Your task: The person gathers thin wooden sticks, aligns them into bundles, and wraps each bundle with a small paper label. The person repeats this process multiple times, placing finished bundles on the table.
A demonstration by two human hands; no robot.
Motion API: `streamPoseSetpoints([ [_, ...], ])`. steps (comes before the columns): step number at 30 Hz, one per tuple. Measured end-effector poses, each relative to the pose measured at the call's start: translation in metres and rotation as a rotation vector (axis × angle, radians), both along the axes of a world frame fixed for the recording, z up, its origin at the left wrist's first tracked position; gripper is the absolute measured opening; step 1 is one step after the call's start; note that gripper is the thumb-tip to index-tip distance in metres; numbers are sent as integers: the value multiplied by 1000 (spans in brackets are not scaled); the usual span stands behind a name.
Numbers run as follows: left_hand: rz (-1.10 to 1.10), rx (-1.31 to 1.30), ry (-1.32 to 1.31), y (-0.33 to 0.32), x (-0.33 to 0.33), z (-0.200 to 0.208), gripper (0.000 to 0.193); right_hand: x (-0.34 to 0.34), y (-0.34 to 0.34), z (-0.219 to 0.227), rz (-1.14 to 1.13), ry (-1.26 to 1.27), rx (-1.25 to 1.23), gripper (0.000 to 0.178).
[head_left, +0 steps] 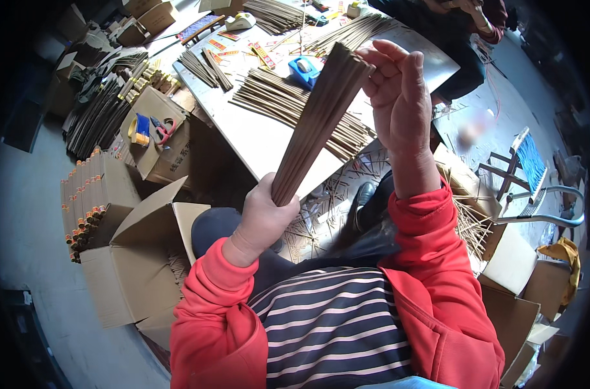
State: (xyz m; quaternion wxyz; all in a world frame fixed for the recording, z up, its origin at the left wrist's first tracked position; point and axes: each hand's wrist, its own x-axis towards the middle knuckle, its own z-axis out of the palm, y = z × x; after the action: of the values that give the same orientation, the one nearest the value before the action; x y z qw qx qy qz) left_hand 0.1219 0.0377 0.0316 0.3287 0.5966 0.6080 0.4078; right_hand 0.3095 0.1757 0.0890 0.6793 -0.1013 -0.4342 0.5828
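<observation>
A thick bundle of long brown incense sticks (321, 120) stands tilted in front of me, its top leaning right. My left hand (262, 214) is wrapped round its lower end. At the upper end, my right hand (398, 97) is raised with its fingers stretched and slightly curled; the fingertips are beside the bundle's top, and I cannot tell whether they touch it. Behind the bundle, loose brown sticks (269, 97) lie in a spread row on the white table (233, 133). A blue tape dispenser (302, 70) stands just beyond them.
An open cardboard box (136, 279) is at my left, beside stacked tied bundles (84, 194). Scissors (164, 129) and tape rolls (139, 129) rest on another carton. Sticks litter the floor (321, 207). At the right is a folding stool (525, 162); another person (463, 39) sits across.
</observation>
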Motion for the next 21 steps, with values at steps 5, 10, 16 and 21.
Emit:
streamPoseSetpoints([
  [5,33,-268,-393,62,-24,10,13,33,166,-118,-437,-902,-456,32],
  [10,58,-335,-486,123,-45,-16,15,6,253,-181,-604,-1713,-441,44],
  [16,41,-376,-520,161,-77,-37,15,-16,289,-197,-555,-1772,-496,27],
  [21,66,-372,-600,149,-85,-31,15,-35,250,-174,-777,-1583,4,20],
])
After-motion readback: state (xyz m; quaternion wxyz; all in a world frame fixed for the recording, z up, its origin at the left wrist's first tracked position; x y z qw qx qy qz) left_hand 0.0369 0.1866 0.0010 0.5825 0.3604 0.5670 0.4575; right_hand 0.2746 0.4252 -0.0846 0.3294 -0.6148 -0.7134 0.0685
